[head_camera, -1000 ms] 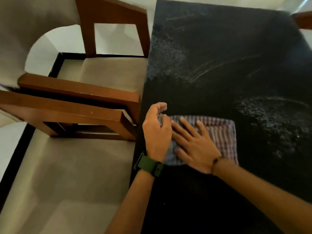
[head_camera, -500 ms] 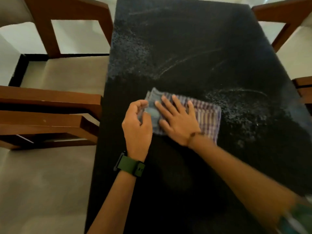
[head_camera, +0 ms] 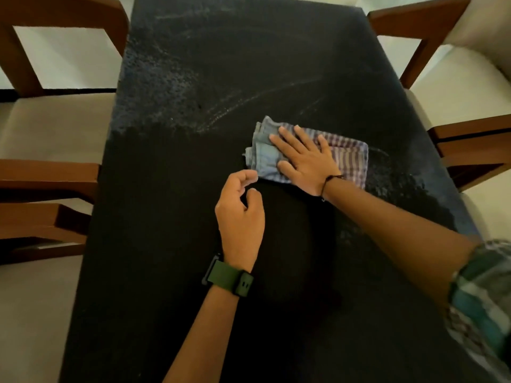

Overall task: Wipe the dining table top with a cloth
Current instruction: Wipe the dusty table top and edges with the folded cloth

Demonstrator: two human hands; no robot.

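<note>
The black dining table top (head_camera: 177, 272) fills the middle of the head view. A folded checked cloth (head_camera: 352, 157), blue-grey at its left end, lies on it right of centre. My right hand (head_camera: 307, 158) lies flat on the cloth with fingers spread, pressing it down. My left hand (head_camera: 240, 214), with a green watch on the wrist, hovers just off the cloth's near left corner. Its fingers are loosely curled and hold nothing. Pale dusty smears (head_camera: 154, 87) cover the far left of the top, and more specks (head_camera: 392, 183) lie right of the cloth.
Brown wooden chairs with pale seats stand on both sides: two on the left (head_camera: 63, 12) (head_camera: 47, 172) and two on the right (head_camera: 420, 20) (head_camera: 470, 139), their arms close to the table edges. Light floor shows beyond.
The cloth has slid from the table's left edge toward the right under my right hand. My left hand has let go of the cloth's corner and drawn back toward me.
</note>
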